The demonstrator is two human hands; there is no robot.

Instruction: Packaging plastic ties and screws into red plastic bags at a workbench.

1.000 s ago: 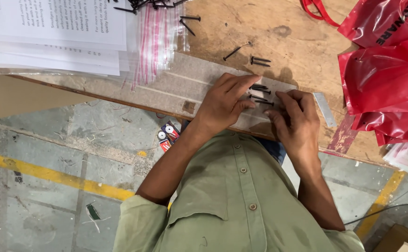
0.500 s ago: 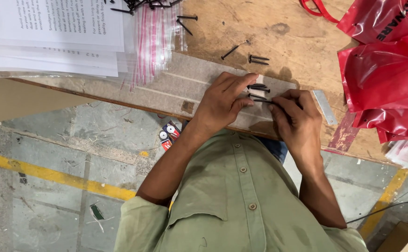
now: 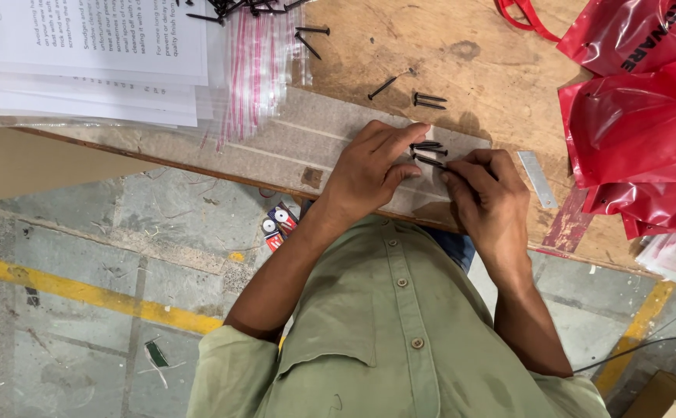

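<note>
Two hands gathering black screws at the near edge of a wooden surface.

The left hand (image 3: 369,174) lies flat, fingers pressed on a small bunch of black screws (image 3: 427,152); the right hand (image 3: 489,197) has its grip pinched narrow on one screw's end. Loose screws (image 3: 428,98) lie farther in, clear zip bags (image 3: 254,66) and paper sheets (image 3: 90,58) toward the far left corner, red bags (image 3: 636,116) along the right edge.

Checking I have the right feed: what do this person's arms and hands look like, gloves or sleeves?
The left hand and right hand are both bare: no gloves, rings or watch visible. Forearms are uncovered; the olive-green buttoned shirt has sleeves rolled up near the elbows.
</note>
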